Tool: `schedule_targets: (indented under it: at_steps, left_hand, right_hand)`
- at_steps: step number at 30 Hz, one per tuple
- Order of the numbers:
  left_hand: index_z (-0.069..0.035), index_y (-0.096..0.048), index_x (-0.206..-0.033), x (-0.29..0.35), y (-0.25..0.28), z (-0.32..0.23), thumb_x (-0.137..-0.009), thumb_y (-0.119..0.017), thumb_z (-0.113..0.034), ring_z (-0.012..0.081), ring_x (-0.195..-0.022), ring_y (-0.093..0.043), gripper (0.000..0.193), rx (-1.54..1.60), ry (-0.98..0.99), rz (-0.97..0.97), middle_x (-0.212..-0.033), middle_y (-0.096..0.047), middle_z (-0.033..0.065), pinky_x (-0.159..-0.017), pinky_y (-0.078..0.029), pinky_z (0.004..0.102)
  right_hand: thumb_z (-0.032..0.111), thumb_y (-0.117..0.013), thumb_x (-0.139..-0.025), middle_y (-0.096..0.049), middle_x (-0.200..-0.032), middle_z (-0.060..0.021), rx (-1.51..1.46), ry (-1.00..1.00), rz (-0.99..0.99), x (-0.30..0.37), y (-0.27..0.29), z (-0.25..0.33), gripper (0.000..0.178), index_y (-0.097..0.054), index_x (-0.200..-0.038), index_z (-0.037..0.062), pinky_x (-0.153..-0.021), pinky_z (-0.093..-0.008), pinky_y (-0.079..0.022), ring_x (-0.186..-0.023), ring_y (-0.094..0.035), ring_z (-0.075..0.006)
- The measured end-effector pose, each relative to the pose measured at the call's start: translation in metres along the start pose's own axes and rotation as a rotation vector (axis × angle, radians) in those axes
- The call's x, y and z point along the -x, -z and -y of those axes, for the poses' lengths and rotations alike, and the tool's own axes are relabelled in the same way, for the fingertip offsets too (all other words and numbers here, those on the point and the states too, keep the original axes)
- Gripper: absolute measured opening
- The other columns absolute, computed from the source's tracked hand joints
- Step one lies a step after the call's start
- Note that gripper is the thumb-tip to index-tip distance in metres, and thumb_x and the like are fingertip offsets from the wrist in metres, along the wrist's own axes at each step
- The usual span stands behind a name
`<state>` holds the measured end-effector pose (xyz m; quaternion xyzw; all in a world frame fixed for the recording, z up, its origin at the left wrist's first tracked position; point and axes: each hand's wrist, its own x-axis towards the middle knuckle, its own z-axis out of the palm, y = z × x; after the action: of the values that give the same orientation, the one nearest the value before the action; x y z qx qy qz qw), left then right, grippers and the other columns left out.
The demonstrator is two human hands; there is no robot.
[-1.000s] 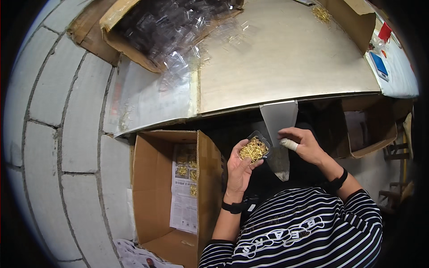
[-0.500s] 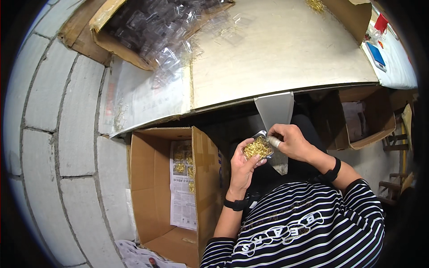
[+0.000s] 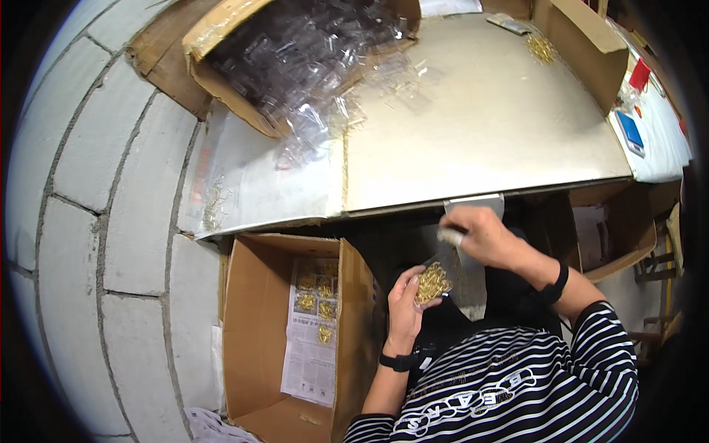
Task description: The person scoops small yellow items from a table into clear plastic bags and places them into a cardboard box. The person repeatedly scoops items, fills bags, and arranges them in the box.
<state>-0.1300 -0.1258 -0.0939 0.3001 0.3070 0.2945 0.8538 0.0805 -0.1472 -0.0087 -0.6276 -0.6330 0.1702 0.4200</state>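
Note:
In my left hand (image 3: 404, 314) is a small clear plastic box (image 3: 447, 292) heaped with thin gold metal pieces (image 3: 433, 280); their exact kind is too small to tell. My fingers wrap round the box from the left and below, over my lap. Apart from it, above and to the right, is my right hand (image 3: 484, 238). Its fingers are curled together, with pale tape round one fingertip. What they hold, if anything, cannot be made out. Similar filled boxes (image 3: 325, 310) lie on newspaper (image 3: 310, 369) inside a cardboard box (image 3: 255, 332) at my left.
A tabletop (image 3: 473, 125) spans the area ahead. On it an open carton (image 3: 244, 111) spills clear plastic boxes (image 3: 314, 74). Loose gold pieces (image 3: 541, 49) lie at the far right, near a cardboard flap (image 3: 583, 52) and a blue-topped scale (image 3: 630, 133). Another carton (image 3: 613, 244) stands below right.
My right hand has moved up and away from the clear box, where its fingers were at the rim. My left hand still holds the box, now tilted differently. The whole view has shifted.

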Motion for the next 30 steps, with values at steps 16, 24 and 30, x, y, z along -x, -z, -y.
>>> schedule_targets:
  at_steps: [16, 24, 30]
  left_hand:
    - [0.001, -0.053, -0.118, 0.005, 0.054, 0.005, -0.097, -0.045, -0.016, 0.0228, -0.090, -0.066, 0.029, -0.031, 0.023, -0.211, -0.107, -0.063, 0.0146, -0.067, -0.060, 0.0349]
    - [0.002, -0.052, -0.117, -0.022, 0.057, 0.029, -0.099, -0.040, -0.020, 0.0224, -0.090, -0.066, 0.031, -0.018, 0.088, -0.090, -0.106, -0.062, 0.0142, -0.065, -0.060, 0.0341]
    - [0.002, -0.053, -0.117, -0.051, 0.041, 0.062, -0.101, -0.036, -0.030, 0.0200, -0.087, -0.066, 0.040, -0.126, 0.260, 0.079, -0.103, -0.063, 0.0133, -0.063, -0.059, 0.0313]
  right_hand:
    - [0.003, -0.048, -0.080, -0.055, -0.120, -0.0111, 0.558, 0.360, 0.144, -0.239, -0.079, -0.095, 0.033, -0.056, -0.113, 0.0015, -0.088, -0.0367, -0.048, -0.113, -0.052, -0.0273]
    - [0.004, -0.049, -0.080, -0.053, -0.123, -0.0126, 0.695, 0.290, 0.221, -0.099, 0.016, -0.072, 0.037, -0.054, -0.117, 0.0034, -0.086, -0.0346, -0.051, -0.118, -0.050, -0.0286]
    - [-0.010, -0.044, -0.075, -0.050, -0.132, -0.0160, 0.319, 0.002, 0.116, -0.025, 0.064, -0.069, 0.050, -0.053, -0.123, 0.0031, -0.098, -0.0358, -0.044, -0.126, -0.044, -0.0330]
